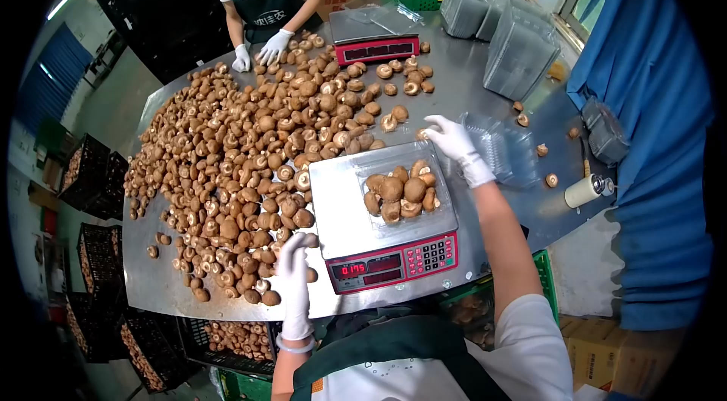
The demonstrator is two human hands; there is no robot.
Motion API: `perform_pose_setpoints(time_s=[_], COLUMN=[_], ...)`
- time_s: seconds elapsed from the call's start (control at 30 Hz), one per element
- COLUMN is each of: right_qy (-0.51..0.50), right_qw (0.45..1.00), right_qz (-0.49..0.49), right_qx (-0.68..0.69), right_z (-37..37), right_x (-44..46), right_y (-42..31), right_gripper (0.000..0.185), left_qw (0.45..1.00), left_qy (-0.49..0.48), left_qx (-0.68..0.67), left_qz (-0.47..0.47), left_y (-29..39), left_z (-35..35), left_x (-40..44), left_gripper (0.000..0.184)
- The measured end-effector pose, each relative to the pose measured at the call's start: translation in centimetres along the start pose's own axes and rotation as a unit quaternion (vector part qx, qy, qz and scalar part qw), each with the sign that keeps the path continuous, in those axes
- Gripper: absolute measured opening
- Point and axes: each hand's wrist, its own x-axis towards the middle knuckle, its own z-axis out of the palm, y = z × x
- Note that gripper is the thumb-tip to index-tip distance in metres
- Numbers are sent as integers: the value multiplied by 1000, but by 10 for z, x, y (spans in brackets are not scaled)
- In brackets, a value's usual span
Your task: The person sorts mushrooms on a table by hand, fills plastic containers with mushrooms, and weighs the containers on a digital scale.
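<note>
We've got mushrooms in a clear tray on the scale, centre frame. Our left hand, lower centre, and right hand, above centre, look half-curled; can't tell if either's pinching. Bumping the tray could roll caps out.

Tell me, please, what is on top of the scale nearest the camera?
On the scale sits a clear plastic tray holding brown mushrooms. They cover most of the tray's floor, so I cannot see what lies beneath them.
</note>
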Motion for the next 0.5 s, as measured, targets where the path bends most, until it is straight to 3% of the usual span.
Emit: perform_pose_setpoints(time_s=[0.07,0.1,0.17,0.23,0.3,0.4,0.43,0.5], right_qy=[-80,-66,-76,-93,-91,-75,-99,-135], right_qw=[994,987,955,937,954,979,987,963], right_qz=[43,-30,-63,-33,-22,66,40,3], right_qx=[65,145,281,335,284,176,120,234], right_z=[10,13,-7,-23,-17,3,9,17], right_x=[4,23,-7,-31,-28,-13,-6,0], right_y=[-3,12,-20,-39,-19,1,7,6], right_gripper=[46,46,46,47,45,47,47,48], left_qw=[985,976,938,914,892,903,903,896], left_qy=[-118,-170,-210,-226,-225,-212,-218,-204], left_qx=[-87,-98,-180,-238,-294,-286,-285,-316], left_qz=[-90,-91,-207,-239,-260,-240,-237,-234], left_y=[16,14,14,11,6,-3,-7,-11], left_z=[29,48,67,75,79,84,85,85], left_x=[2,16,16,18,19,21,23,25], left_gripper=[47,48,54,56,54,44,44,33])
